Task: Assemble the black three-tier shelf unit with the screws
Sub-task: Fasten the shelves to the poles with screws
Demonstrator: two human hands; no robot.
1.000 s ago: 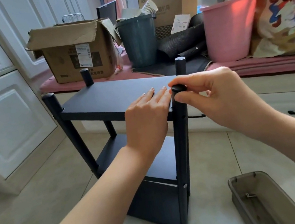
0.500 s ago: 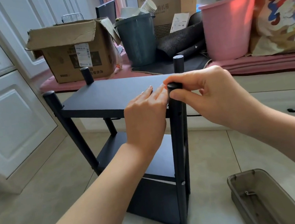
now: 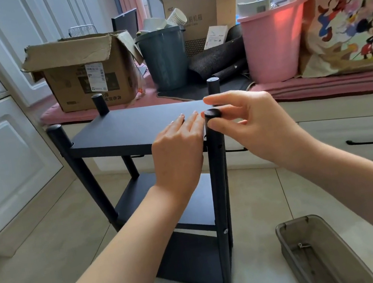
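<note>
Right hand (image 3: 250, 127) pinches cap (image 3: 212, 113) atop front post (image 3: 219, 185) w/ thumb + forefinger; left hand (image 3: 179, 147) flat, fingers straight, on top shelf (image 3: 133, 125).

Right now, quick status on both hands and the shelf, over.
Left hand flat on top shelf. Right hand pinching near post at its cap. Grey tray on floor, clear of work.

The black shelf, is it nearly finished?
Nearly, it seems. Three boards sit between four posts and the shelf unit stands upright; one screw shows low on the near post. The left hand rests flat on the top board while the right hand pinches the post's top. Whether screws remain, I cannot tell.
</note>
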